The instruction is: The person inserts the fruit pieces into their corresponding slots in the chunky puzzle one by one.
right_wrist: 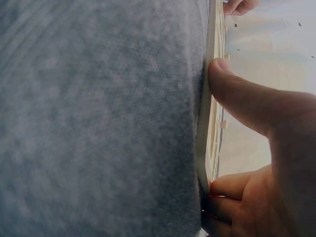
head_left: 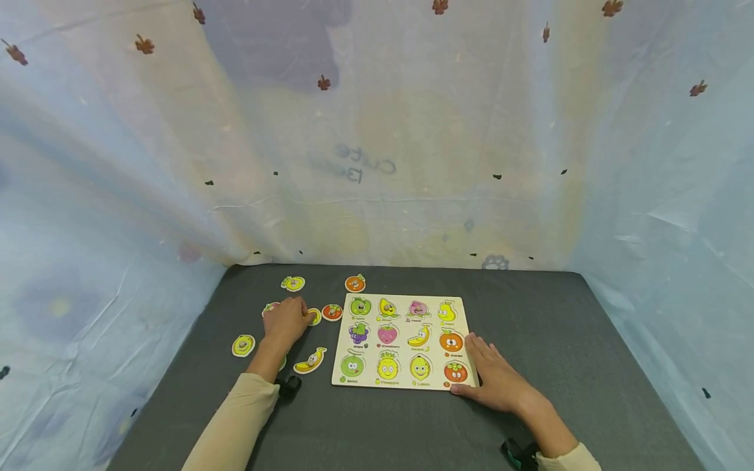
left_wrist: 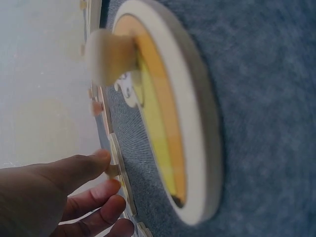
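My left hand is among the loose pieces left of the board. Thumb and forefinger pinch the small knob of a yellow-faced puzzle piece, whose picture is largely hidden; in the left wrist view that piece is seen edge-on. Close to the left wrist camera lies a banana piece with a round wooden knob. My right hand rests at the near right corner of the fruit puzzle board, thumb on the front edge and extended fingers along the right edge. Printed fruit pictures cover the board.
Around the left hand lie a tomato piece, an orange piece, a yellow-green piece, a round yellow-green piece and a partly covered pink piece. A grey cloth table meets a hanging printed curtain behind.
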The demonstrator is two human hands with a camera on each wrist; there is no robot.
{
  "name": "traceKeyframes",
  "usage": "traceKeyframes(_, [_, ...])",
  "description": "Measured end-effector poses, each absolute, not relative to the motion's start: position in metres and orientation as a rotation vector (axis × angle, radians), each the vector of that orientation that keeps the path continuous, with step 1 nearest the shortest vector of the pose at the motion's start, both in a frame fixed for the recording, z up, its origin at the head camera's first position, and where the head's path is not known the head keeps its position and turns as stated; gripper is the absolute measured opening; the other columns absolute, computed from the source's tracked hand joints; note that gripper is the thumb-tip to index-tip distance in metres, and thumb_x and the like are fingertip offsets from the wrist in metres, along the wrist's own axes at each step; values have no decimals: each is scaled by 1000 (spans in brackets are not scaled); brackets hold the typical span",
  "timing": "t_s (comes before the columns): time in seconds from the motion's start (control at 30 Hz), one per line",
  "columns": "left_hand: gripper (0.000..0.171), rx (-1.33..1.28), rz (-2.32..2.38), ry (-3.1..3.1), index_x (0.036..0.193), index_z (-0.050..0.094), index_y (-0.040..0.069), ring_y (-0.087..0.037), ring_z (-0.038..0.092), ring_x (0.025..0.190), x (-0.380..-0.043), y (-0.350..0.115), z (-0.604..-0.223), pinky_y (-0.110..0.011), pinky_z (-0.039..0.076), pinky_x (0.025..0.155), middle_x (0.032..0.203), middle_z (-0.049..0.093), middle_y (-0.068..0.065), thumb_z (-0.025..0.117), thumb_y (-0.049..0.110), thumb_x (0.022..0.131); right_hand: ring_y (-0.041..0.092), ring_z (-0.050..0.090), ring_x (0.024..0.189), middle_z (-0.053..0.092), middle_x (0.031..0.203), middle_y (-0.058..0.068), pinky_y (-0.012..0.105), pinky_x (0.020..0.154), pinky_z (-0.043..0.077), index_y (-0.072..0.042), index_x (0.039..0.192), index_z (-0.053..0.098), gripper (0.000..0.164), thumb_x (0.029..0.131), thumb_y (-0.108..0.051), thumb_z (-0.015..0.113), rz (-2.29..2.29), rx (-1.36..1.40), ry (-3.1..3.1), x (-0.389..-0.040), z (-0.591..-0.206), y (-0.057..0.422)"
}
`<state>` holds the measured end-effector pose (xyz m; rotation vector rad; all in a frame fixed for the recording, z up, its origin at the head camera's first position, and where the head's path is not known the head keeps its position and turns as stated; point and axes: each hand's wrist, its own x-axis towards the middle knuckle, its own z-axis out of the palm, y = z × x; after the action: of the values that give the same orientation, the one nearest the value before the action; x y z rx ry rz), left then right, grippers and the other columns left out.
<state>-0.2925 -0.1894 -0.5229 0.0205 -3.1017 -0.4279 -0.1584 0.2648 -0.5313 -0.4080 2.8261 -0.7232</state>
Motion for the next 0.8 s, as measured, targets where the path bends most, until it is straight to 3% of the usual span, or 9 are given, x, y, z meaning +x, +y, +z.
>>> traceKeyframes(0.5, [31, 18, -421, -3093, 87, 64, 10, -27, 63, 74, -291, -191, -523, -60, 51, 82, 83, 64, -7, 81, 33, 98, 47, 23, 161, 22, 173, 29, 61, 129, 18, 9, 166, 23, 119, 89, -60, 82, -730, -408, 2823, -158, -530, 264])
traceKeyframes(0.8, [27, -2, -449, -3024, 86, 67, 11, -25, 62, 69, -291, -193, -522, -53, 54, 69, 80, 65, -5, 81, 30, 98, 48, 23, 160, 22, 173, 30, 61, 128, 19, 10, 166, 23, 119, 89, -59, 83, -737, -407, 2824, -158, -529, 264])
